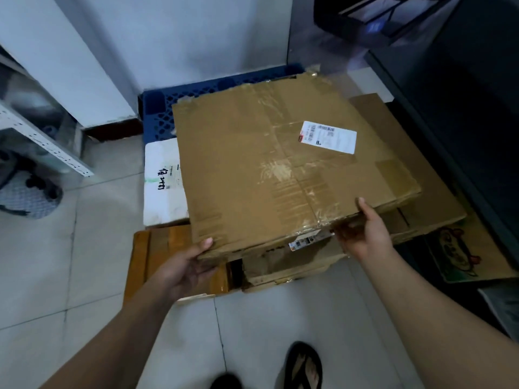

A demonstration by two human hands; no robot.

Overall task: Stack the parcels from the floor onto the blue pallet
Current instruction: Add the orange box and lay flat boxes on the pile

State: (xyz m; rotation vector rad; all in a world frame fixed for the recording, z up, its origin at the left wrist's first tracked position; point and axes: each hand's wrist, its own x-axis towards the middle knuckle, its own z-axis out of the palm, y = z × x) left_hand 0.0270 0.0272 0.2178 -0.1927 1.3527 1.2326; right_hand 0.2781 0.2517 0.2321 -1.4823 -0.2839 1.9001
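Left hand: grips the near-left corner of the large flat cardboard parcel, thumb on top, fingers beneath.
Right hand: grips the same parcel's near-right edge, thumb on top, fingers curled under.
Large flat cardboard parcel: brown, criss-crossed with clear tape, white shipping label on its upper face. It is held between both hands above other parcels, its far edge overlapping the blue pallet in view. Whether it rests on anything cannot be told.
Blue pallet: latticed, against the wall.
White parcel: just left of the held one, handwritten marks on top.
Tape-wrapped brown parcel: on the tiled floor, near-left.
Dented carton: directly beneath the held parcel.
Another flat carton: under its right side.
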